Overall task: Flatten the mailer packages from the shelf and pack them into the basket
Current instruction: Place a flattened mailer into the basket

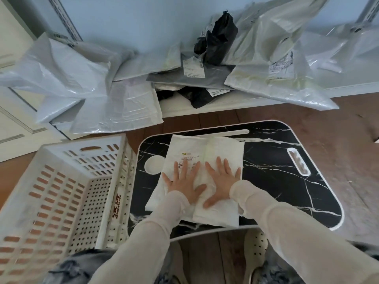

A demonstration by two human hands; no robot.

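Observation:
A white mailer package (pixel 217 148) with a printed label lies on the black marble-patterned lap table (pixel 276 160). My left hand (pixel 183 182) and my right hand (pixel 222 182) press flat on it side by side, fingers spread and straight. The white plastic basket (pixel 61 193) stands to the left of the table, and I see nothing inside it. Several more mailers, white (pixel 114 111), grey (pixel 184 78) and black (pixel 217 37), lie piled on the low white shelf (pixel 246 99) at the back.
A large white bag (pixel 272 64) hangs over the shelf's right part. A white cabinet door (pixel 14 111) is at the far left. Brown wooden floor (pixel 338 124) shows right of the table. My knees and a white shoe (pixel 256 253) sit under the table's near edge.

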